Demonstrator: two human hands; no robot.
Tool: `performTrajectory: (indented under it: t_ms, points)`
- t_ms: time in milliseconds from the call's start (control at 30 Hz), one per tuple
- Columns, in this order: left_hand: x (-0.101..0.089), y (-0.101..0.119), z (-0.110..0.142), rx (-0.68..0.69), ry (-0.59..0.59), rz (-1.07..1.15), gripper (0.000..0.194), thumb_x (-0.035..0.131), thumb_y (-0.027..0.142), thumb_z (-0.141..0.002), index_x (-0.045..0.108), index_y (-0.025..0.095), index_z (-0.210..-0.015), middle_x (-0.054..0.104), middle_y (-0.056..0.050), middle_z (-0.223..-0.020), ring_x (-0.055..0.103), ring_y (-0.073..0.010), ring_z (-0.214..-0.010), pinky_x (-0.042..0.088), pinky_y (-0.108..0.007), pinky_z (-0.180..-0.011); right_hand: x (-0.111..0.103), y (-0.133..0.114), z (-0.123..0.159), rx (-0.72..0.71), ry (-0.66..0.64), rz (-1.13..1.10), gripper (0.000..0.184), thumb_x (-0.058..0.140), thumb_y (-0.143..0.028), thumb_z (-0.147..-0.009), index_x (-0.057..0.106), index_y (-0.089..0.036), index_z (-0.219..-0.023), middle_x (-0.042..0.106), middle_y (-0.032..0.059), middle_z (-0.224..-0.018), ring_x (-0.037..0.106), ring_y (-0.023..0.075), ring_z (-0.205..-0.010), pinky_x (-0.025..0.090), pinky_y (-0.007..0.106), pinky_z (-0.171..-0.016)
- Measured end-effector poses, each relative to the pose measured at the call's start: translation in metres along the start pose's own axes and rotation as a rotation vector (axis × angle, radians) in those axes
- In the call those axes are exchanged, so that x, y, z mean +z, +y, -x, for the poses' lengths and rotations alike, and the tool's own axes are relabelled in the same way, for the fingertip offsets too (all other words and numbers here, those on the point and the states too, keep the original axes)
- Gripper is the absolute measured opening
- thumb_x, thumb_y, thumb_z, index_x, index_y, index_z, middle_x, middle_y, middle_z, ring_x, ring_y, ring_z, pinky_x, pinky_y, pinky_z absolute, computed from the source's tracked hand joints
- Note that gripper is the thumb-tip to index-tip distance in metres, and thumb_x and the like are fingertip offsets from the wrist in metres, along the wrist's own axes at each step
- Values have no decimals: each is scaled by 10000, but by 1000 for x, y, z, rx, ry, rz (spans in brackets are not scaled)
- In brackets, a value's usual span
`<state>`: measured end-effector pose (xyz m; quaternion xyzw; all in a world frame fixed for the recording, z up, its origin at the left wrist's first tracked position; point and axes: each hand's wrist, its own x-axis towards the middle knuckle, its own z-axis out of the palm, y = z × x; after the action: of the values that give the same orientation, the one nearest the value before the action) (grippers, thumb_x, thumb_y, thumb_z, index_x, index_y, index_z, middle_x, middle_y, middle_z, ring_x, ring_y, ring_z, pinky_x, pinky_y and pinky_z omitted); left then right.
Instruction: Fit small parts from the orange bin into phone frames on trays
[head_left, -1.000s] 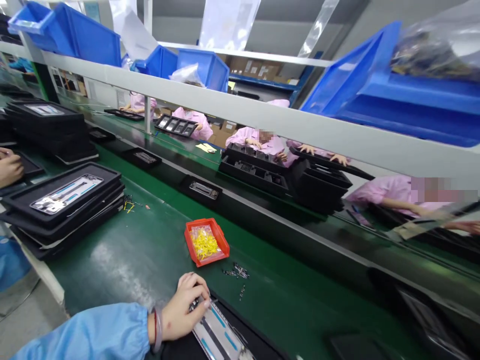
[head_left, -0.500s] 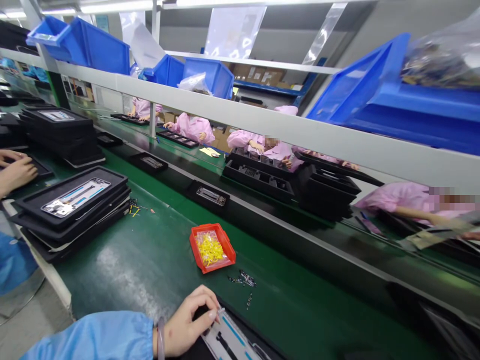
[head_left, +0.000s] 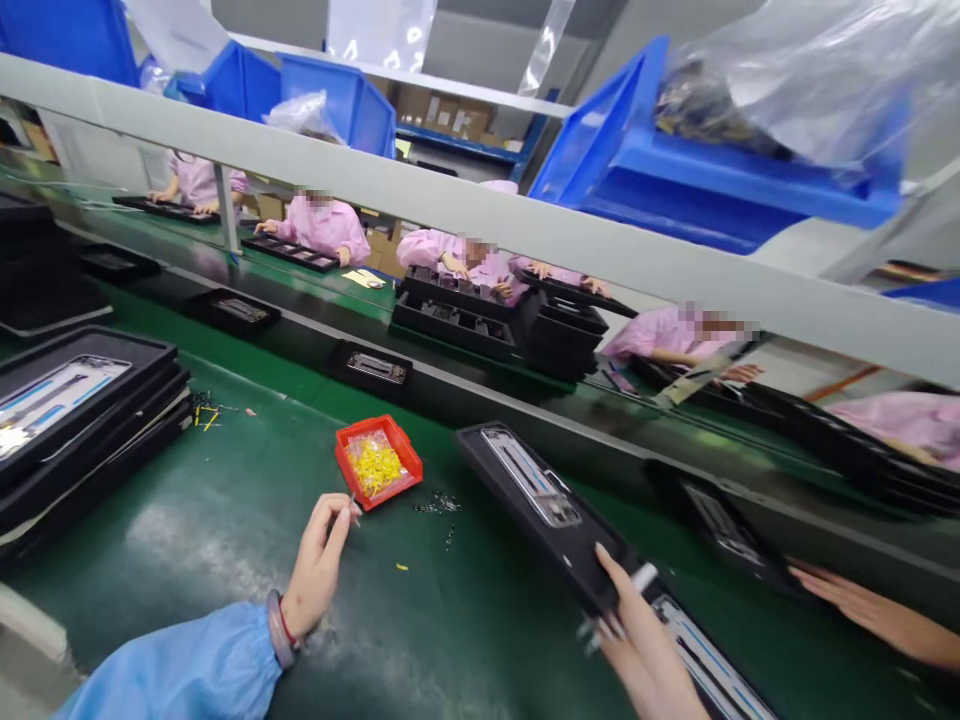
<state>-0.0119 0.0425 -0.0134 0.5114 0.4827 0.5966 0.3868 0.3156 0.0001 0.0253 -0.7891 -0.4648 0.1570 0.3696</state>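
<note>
My left hand (head_left: 321, 560) is raised over the green bench beside the red bin (head_left: 414, 478). Its thumb and fingertips are pinched together; a small thin bit seems to stick out, too small to name. My right hand (head_left: 637, 635) grips the near end of a black foam tray (head_left: 480, 450), which is tilted up off the bench. A silver phone frame (head_left: 536, 478) with blue strips sits in that tray. Partly behind my right wrist lies another phone frame (head_left: 709, 665) in a black tray. The red bin holds a clear bag of yellow pieces (head_left: 375, 465).
Small dark parts (head_left: 437, 502) and one yellow piece (head_left: 402, 567) lie on the bench. Stacked black trays (head_left: 142, 400) stand at left. Trays with frames line the belt (head_left: 450, 400). Another person's hand (head_left: 862, 600) is at a tray on the right. Blue bins (head_left: 675, 200) hang above.
My left hand has left the phone frame and moved up and left towards the red bin. My right hand has come into view, lifting a tray with a frame. The view has swung right.
</note>
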Motion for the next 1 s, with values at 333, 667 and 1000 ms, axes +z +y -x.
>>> performTrajectory:
  t_ms: [333,667,1000]
  points:
    - [-3,-2,-7,-8,-19,-33,528,514,715,-743,603,196,-722,587,-17,-676,555,-185,-649,483,-276,-647,68,-44,-95,392,-9,-618,378,357,-430,-942,448,-193,-662,545,-15,-470,168,26,-262,213,155,-268]
    - [4,-2,-1,-15,-59,-19,520,505,701,-762,596,196,-679,572,-26,-662,554,-184,-634,499,-262,-629,105,-72,-113,224,-301,-385,288,356,-240,-969,575,-128,-818,701,70,-808,270,12,-289,294,158,-304]
    - [13,-15,3,10,20,-25,455,458,629,-844,594,213,-719,544,-22,-697,524,-181,-636,482,-260,-671,201,-157,-148,-362,-409,316,292,586,-268,-887,554,-179,-1163,546,81,-1239,573,232,-1053,493,444,-873]
